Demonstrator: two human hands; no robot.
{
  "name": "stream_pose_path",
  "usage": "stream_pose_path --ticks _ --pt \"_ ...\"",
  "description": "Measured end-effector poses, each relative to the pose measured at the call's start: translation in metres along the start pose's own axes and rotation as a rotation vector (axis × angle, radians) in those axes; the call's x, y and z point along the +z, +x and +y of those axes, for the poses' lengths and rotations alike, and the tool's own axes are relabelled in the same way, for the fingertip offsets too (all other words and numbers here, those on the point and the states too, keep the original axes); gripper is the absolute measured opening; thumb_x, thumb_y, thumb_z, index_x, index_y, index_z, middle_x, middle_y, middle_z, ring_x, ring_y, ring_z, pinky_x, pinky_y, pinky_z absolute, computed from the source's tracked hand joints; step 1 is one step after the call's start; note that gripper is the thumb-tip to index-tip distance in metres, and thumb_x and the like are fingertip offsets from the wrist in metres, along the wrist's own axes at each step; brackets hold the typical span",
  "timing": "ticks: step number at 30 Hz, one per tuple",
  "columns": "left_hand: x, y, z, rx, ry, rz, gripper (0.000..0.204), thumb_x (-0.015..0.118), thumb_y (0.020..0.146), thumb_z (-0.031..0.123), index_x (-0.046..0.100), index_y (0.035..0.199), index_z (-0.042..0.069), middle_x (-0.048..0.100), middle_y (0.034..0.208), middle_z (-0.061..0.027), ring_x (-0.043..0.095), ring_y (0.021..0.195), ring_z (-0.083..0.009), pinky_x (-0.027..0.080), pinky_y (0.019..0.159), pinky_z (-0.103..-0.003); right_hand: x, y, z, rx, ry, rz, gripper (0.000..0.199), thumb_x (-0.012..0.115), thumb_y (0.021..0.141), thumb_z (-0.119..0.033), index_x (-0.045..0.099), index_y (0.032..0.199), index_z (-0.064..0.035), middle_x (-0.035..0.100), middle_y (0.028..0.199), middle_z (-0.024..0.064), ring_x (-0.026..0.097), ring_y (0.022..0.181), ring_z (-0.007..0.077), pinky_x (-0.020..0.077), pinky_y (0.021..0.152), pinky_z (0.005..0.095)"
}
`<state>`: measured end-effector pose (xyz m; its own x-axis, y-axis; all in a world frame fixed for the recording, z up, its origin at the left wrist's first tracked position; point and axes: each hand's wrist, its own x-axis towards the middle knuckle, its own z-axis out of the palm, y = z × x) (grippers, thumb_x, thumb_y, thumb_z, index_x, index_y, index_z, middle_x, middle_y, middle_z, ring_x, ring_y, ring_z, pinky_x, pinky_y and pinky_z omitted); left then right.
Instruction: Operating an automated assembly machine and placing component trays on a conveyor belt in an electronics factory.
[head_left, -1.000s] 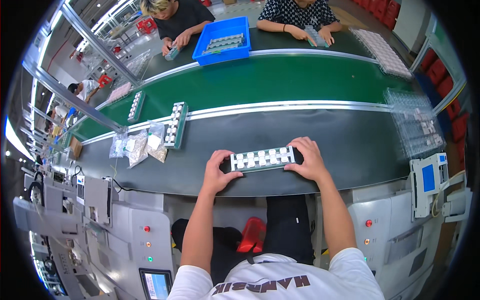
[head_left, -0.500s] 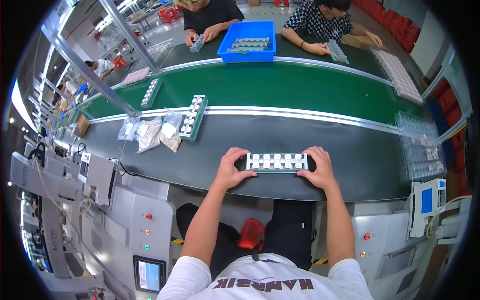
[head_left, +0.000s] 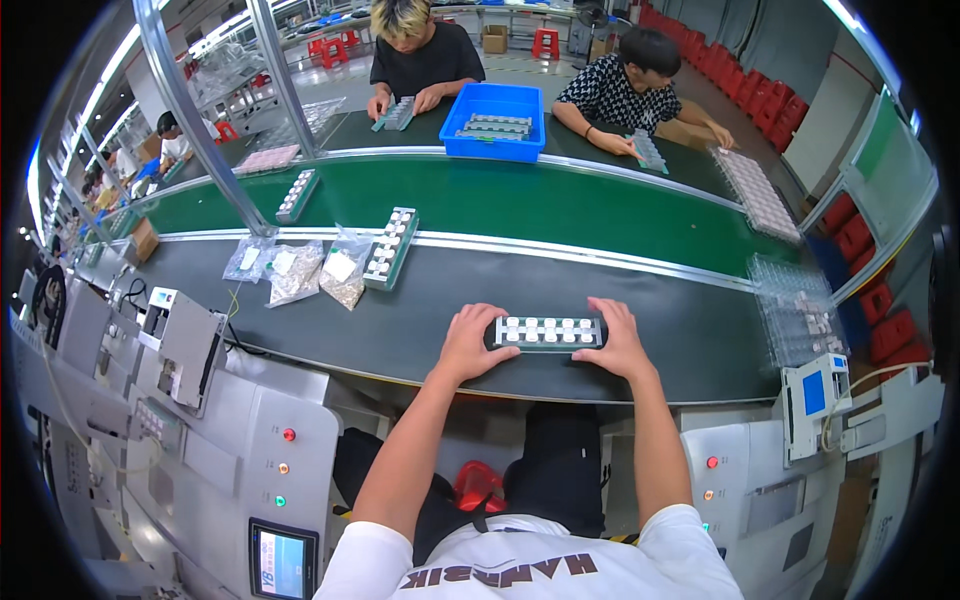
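Factory line, two dark worktops flanking a green conveyor belt [head_left: 560, 205]. Person sits at the near worktop [head_left: 420, 320]; a long dark tray of small white parts [head_left: 547, 332] lies flat close to its near edge, about mid-span.

Left hand [head_left: 472, 345] grips the tray's left end, right hand [head_left: 612, 342] the right end. Fingers on both curl over the ends and press against the tray, thumbs toward the near side; tray sits between the palms, resting on the surface as far as can be told.

Step in hand, by judgement: squaring or seating a filled tray, both hands steadying it. A next move would call for an even two-handed hold so the loose white parts stay in their pockets.

Left of it, toward the far edge of the same worktop: another filled tray [head_left: 390, 248] and three clear bags of small parts [head_left: 300, 270]. Blue bin [head_left: 492, 120] sits on the far worktop, where two other people handle their own trays. Control cabinet with coloured buttons [head_left: 285, 465] below the near-left edge.
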<state>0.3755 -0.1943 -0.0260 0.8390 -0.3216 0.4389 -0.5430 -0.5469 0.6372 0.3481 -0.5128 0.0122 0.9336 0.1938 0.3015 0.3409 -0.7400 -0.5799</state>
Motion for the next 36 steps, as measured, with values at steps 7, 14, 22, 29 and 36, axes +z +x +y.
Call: stream_pose_path --ticks 7,14,22,29,36 --pt "0.008 0.004 0.002 -0.029 0.007 -0.05 0.061 0.091 0.072 0.036 0.067 0.121 0.01 0.066 0.124 -0.0067 0.055 0.123 -0.0315 0.042 0.106 -0.044 -0.001 0.017 -0.011 -0.182 -0.196 -0.137 0.061 0.095 0.066 -0.03 0.069 0.117 -0.0094 0.066 0.112 0.0058 0.059 0.114 0.0268 0.0404 0.102 0.0406" --pt "-0.004 -0.003 -0.002 0.006 -0.025 -0.037 0.077 0.09 0.075 0.033 0.059 0.142 0.01 0.064 0.132 -0.0077 0.055 0.125 -0.031 0.045 0.105 -0.045 -0.011 0.041 -0.043 -0.149 -0.485 -0.456 0.059 0.091 0.072 -0.04 0.069 0.118 -0.0102 0.066 0.114 0.007 0.061 0.118 0.0265 0.0433 0.102 0.042" --pt "0.011 0.0 -0.063 -0.254 -0.626 0.471 0.033 0.064 0.105 0.015 0.061 0.133 -0.001 0.061 0.117 -0.0103 0.063 0.098 -0.0162 0.054 0.084 -0.029 0.014 0.088 -0.057 -0.346 -0.443 -0.667 0.061 0.088 0.072 -0.044 0.068 0.115 -0.0057 0.067 0.114 0.0128 0.066 0.109 0.0355 0.0548 0.091 0.0479" --pt "0.018 -0.001 -0.059 -0.284 -0.603 0.465 0.023 0.066 0.102 0.014 0.068 0.119 -0.002 0.062 0.114 -0.0119 0.066 0.094 -0.0187 0.056 0.082 -0.03 0.023 0.069 -0.049 -0.356 -0.511 -0.647 0.054 0.081 0.068 -0.048 0.07 0.095 -0.0033 0.071 0.101 0.0184 0.07 0.095 0.0422 0.0575 0.082 0.0522" --pt "0.014 -0.005 -0.042 -0.246 -0.586 0.414 0.016 0.069 0.099 0.006 0.069 0.112 -0.003 0.061 0.115 -0.008 0.066 0.092 -0.0132 0.056 0.081 -0.026 0.005 -0.026 -0.082 0.067 -0.271 -0.317 0.054 0.08 0.064 -0.052 0.072 0.082 -0.0012 0.071 0.089 0.0204 0.069 0.087 0.0405 0.056 0.079 0.0481"
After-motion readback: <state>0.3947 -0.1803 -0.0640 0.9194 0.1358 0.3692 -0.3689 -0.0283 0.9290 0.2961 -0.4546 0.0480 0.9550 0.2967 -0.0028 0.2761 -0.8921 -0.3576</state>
